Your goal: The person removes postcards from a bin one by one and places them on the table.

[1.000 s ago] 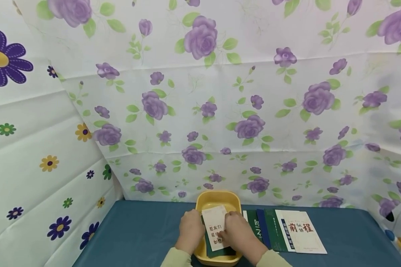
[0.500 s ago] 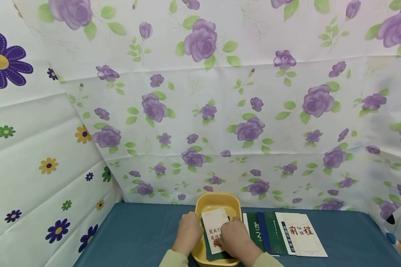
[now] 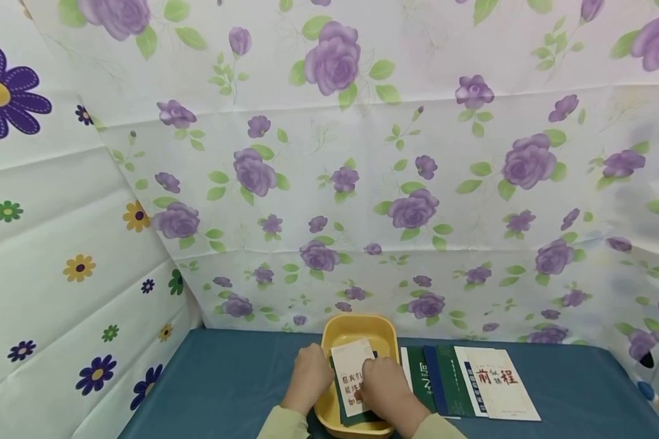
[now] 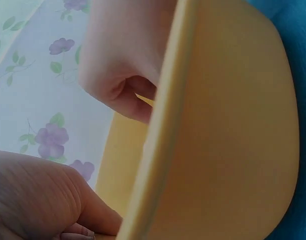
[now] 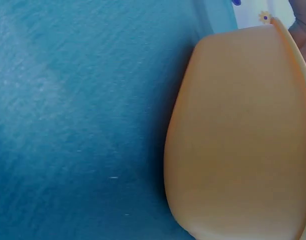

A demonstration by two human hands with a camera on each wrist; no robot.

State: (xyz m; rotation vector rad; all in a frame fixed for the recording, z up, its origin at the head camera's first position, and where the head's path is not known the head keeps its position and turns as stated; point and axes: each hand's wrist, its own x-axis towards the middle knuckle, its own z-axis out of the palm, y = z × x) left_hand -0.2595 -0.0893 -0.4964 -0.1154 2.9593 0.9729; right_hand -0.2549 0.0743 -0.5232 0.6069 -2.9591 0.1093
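A white card (image 3: pixel 351 372) with red writing lies on top of dark green cards (image 3: pixel 357 419), inside a yellow plastic basin (image 3: pixel 381 326) in the head view. My left hand (image 3: pixel 309 379) reaches over the basin's left rim, its curled fingers at the left edge of the stack; their tips are hidden. Over the right edge, my right hand (image 3: pixel 387 390) pinches the stack, with its thumb across the white card's lower right part. In the left wrist view, the basin's wall (image 4: pixel 228 120) hides the cards, and the right hand (image 4: pixel 120 65) shows curled above the rim.
Right of the basin, several green, blue and white cards (image 3: pixel 453 381) lie overlapped in a row on the blue table (image 3: pixel 236 378). The outermost white card (image 3: pixel 502 384) bears red writing. A flowered cloth wall (image 3: pixel 362 183) rises behind the table.
The right hand has shifted slightly inward and down over the white card, covering more of its writing. The left hand has stayed nearly in place at the left rim.
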